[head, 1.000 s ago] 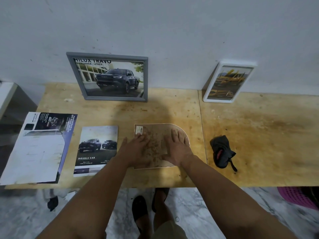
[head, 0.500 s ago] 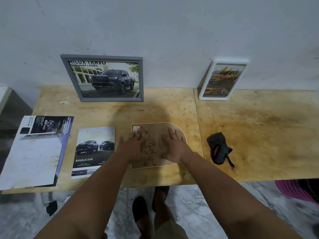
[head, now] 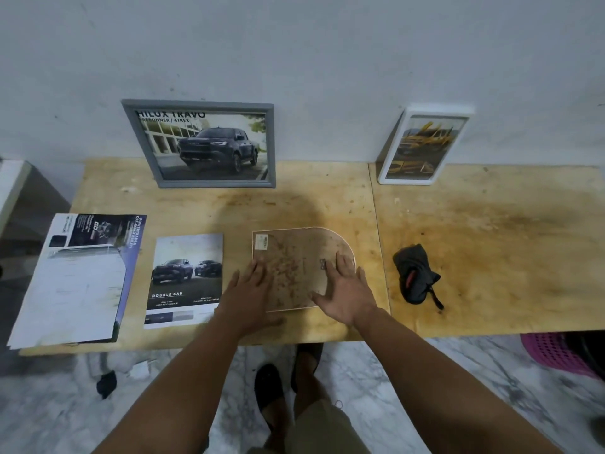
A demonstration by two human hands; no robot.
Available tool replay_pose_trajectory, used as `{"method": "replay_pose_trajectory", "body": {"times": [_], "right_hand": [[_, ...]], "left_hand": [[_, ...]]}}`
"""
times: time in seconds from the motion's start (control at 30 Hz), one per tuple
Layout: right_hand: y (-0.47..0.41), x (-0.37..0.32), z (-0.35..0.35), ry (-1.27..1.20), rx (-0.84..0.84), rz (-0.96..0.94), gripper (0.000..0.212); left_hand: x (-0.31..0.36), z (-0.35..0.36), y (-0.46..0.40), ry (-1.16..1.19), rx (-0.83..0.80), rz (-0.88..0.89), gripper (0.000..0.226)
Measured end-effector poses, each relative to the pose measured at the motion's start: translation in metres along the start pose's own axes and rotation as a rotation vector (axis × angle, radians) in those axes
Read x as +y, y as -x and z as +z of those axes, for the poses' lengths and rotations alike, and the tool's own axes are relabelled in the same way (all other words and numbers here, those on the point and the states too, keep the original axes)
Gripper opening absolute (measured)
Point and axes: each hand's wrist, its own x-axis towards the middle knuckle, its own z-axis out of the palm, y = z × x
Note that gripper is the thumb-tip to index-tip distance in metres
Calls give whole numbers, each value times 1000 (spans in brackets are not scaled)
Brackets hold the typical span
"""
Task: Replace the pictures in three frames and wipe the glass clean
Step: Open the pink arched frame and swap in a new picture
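Note:
An arch-shaped frame (head: 296, 257) lies face down on the wooden table (head: 491, 244), its stained brown backing up. My left hand (head: 250, 294) rests flat on its lower left edge, fingers straight. On its right side my right hand (head: 343, 293) lies spread near a small metal tab. A grey frame (head: 204, 144) with a dark truck picture leans on the wall at the back left. A white frame (head: 424, 145) with a yellow picture leans at the back right. A truck brochure page (head: 186, 278) lies left of my hands. A black cloth (head: 415, 273) sits to the right.
A larger printed sheet (head: 82, 276) hangs over the table's left front corner. A pink basket (head: 556, 353) stands on the marble floor at the lower right. My feet are under the table's front edge.
Both hands have slid apart and back toward me, from the middle of the backing to its lower left and right sides. The frame itself has stayed in place.

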Motion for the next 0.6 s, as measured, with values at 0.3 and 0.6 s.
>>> {"method": "replay_pose_trajectory", "body": {"times": [0.3, 0.6], "right_hand": [[-11, 7, -51, -510, -29, 87, 73], [3, -4, -38, -1130, 231, 511, 53]], "left_hand": [[10, -19, -1, -20, 24, -82, 105], [27, 4, 16, 154, 138, -83, 61]]}}
